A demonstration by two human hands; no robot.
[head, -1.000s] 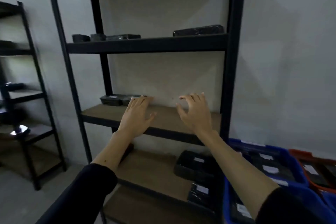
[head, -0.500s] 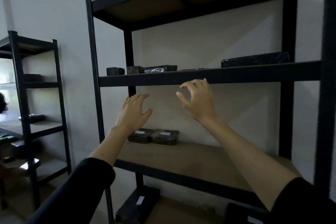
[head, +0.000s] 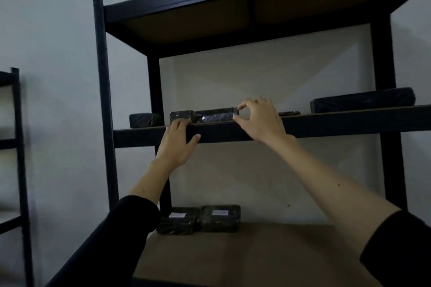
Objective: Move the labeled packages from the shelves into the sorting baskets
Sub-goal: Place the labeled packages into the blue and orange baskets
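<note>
Hands reach up to the upper shelf (head: 326, 127) of a black metal rack (head: 102, 100), seen from below through the head camera I am watching. My view shows the left hand (head: 176, 144) with its fingers lying together over the shelf's front edge, fingertips touching the left end of a long black wrapped package (head: 210, 116), thumb spread out below the edge. The right hand (head: 258, 121) is at the package's right end, thumb and forefinger curved toward each other around that end; I cannot tell whether they actually pinch it. The package lies flat along the front of the shelf. Just left of it sits a small black package (head: 143, 120), and well to the right a long dark package (head: 362, 102). On the lower shelf (head: 256, 251), two labeled packages (head: 198, 220) sit side by side, touching, near the back left corner. Both forearms are bare, with black sleeves (head: 121, 235) at the elbows. A second rack (head: 18, 147) stands at the far left.
</note>
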